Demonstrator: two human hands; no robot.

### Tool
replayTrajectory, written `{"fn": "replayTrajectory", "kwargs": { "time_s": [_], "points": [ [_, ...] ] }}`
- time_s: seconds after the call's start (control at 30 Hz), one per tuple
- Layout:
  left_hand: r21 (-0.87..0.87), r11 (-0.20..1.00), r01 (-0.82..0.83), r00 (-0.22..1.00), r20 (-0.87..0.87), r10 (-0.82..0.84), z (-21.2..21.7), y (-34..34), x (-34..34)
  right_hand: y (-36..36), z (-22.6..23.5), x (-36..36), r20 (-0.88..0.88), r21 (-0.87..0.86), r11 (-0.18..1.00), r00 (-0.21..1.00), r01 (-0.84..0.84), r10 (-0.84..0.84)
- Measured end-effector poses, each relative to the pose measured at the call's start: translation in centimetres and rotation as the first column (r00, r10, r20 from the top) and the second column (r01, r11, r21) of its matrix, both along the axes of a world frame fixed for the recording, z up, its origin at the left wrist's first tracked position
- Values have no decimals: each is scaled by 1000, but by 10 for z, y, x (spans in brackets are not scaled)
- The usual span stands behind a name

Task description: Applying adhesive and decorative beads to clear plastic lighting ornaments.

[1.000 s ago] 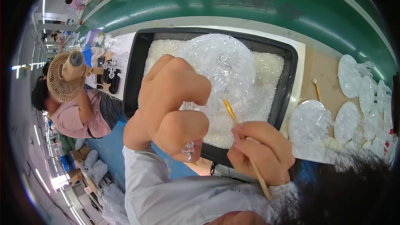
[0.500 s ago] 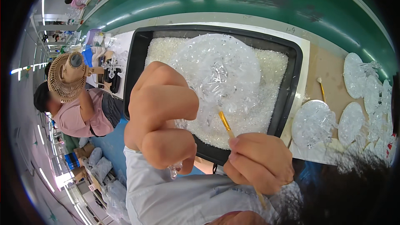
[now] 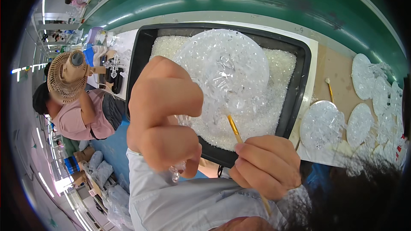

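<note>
My left hand is closed, fingers curled round a clear plastic ornament; bits of it show below and between the fingers. Just beyond the fingers is a frosted, glittery round disc with clear faceted decoration at its middle. Whether disc and held piece are joined is hidden by my hand. In my right hand a thin paintbrush is pinched, its gold ferrule pointing up and left. The bristles are at the near edge of the disc; I cannot tell if they touch it.
Below the disc, a black tray holds loose clear white granules. Several similar discs with clear pieces lie at the right, beside another brush. Far left, a person in pink sits behind a beige fan. A green surface runs along the back.
The disc has shifted slightly up and away, its face a little more toward me. My left hand has moved slightly up and left. The brush has hardly moved.
</note>
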State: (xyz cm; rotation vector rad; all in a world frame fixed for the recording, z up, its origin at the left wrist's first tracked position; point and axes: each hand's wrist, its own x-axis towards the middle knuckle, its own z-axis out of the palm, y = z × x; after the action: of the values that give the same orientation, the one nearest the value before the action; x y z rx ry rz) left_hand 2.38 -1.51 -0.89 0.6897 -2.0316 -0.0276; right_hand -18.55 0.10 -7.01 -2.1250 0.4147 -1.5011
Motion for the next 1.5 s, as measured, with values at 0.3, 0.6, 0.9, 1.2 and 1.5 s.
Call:
{"fn": "replayTrajectory", "kwargs": {
  "time_s": [0.3,0.6,0.9,1.2,1.5],
  "points": [
    [310,950,-28,959,-261,113,0,7,13,10,-1,-23,105,228,964,988,-134,112],
    [351,934,71,908,-409,85,8,-1,21,7,-3,-29,96,323,942,994,-85,56],
    [402,897,183,920,-391,-13,7,0,29,9,-6,-23,152,278,959,988,-46,3],
    [429,903,-33,904,-372,210,6,1,11,0,3,-30,62,251,938,971,-239,231],
    [439,897,51,950,-298,91,3,2,11,10,-14,-19,369,319,937,929,-145,19]
  ]
}}
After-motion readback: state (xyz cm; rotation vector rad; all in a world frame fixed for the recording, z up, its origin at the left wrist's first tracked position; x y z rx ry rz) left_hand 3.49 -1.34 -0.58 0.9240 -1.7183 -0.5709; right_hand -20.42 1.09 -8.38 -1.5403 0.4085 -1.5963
